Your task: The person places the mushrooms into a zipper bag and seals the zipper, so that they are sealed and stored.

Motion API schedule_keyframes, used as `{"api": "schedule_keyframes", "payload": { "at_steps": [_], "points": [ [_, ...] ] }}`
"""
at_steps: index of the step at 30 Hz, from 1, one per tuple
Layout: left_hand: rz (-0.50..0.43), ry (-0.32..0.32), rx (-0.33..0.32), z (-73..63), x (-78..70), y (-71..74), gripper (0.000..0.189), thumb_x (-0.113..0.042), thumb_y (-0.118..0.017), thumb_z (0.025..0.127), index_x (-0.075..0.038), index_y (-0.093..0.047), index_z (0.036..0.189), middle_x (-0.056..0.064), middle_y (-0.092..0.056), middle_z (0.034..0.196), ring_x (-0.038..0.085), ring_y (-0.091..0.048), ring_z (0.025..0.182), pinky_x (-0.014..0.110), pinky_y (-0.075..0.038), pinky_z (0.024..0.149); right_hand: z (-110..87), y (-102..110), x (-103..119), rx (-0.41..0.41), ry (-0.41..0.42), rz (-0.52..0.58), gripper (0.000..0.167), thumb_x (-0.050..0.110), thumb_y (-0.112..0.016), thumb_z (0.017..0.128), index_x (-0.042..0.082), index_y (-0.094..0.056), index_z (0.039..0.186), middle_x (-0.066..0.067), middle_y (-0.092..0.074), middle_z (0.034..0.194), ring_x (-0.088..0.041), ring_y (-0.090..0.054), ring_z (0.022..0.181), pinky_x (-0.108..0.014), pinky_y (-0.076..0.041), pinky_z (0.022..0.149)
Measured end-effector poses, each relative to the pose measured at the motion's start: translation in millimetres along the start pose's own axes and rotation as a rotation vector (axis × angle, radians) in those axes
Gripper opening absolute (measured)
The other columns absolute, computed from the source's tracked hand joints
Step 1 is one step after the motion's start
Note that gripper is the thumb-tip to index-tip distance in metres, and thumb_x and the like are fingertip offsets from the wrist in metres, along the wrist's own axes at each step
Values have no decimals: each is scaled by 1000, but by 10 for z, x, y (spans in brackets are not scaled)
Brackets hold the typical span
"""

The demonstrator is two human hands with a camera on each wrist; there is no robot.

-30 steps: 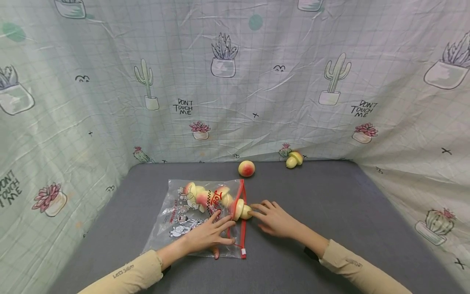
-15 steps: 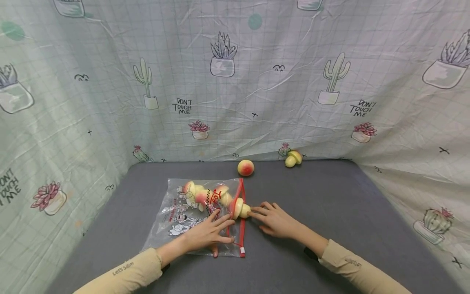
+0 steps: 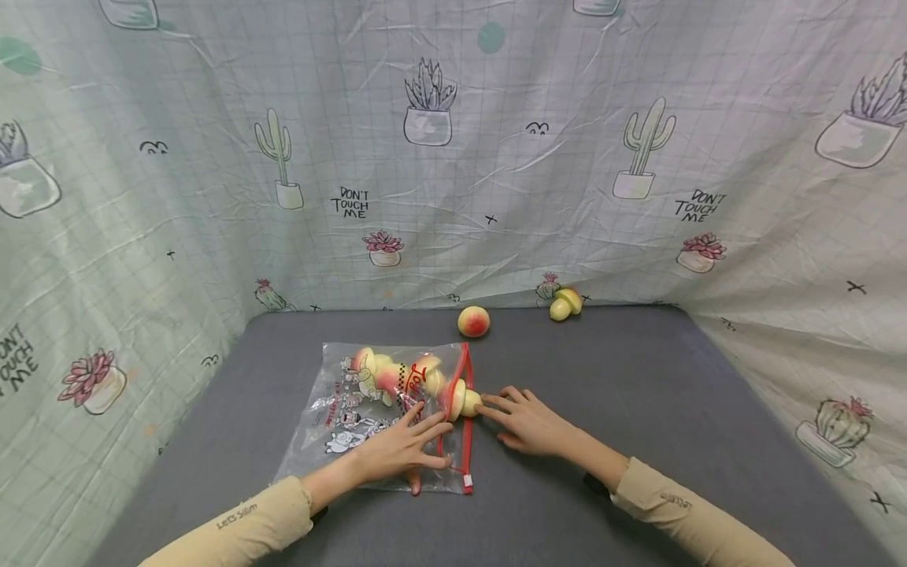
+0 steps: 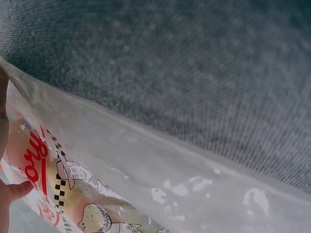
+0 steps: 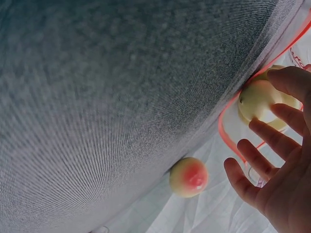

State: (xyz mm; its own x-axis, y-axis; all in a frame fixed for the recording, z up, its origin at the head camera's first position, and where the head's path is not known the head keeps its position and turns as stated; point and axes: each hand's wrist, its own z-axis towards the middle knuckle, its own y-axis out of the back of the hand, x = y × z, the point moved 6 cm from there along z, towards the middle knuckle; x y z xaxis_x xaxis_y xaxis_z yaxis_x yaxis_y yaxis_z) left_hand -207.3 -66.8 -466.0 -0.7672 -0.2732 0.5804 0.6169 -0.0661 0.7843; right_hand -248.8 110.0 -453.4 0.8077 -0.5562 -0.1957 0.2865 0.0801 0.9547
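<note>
Mushroom (image 3: 465, 402) touched by loosely extended right grip (image 3: 531, 423); left grip (image 3: 402, 453) spread on bag (image 3: 317, 425)

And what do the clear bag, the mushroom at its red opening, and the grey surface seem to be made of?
Bag: thin, glossy plastic film, most likely; it wrinkles, shines and is see-through.
Mushroom: smooth, softly shiny, perhaps painted foam or plastic, judging by its even skin.
Grey surface: probably matte fabric; the wrist views show fine ribbing.
</note>
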Motion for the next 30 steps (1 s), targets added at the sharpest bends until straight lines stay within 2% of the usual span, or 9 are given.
{"api": "schedule_keyframes", "payload": {
  "at_steps": [7,19,30],
  "points": [
    [9,-8,3,-6,-4,1,54,-63,-38,65,-42,-45,114,5,-47,128,24,-42,124,50,-39,94,30,-1,31,-7,15,12,54,31,-61,81,18,-44,131,-1,-47,132,-20,-44,107,-36,-42,73],
    [4,-5,3,-5,2,8,55,-64,-39,64,-43,-45,114,5,-47,129,24,-43,124,50,-38,94,137,-45,39,33,19,47,57,31,-61,82,20,-41,134,0,-44,135,-18,-44,106,-35,-41,75],
    [31,-6,9,-3,-8,7,55,-66,-38,63,-44,-45,113,4,-48,128,23,-43,124,50,-37,95,212,-57,27,45,25,30,60,30,-61,82,20,-37,136,1,-43,137,-18,-44,106,-35,-41,74]
  ]
}}
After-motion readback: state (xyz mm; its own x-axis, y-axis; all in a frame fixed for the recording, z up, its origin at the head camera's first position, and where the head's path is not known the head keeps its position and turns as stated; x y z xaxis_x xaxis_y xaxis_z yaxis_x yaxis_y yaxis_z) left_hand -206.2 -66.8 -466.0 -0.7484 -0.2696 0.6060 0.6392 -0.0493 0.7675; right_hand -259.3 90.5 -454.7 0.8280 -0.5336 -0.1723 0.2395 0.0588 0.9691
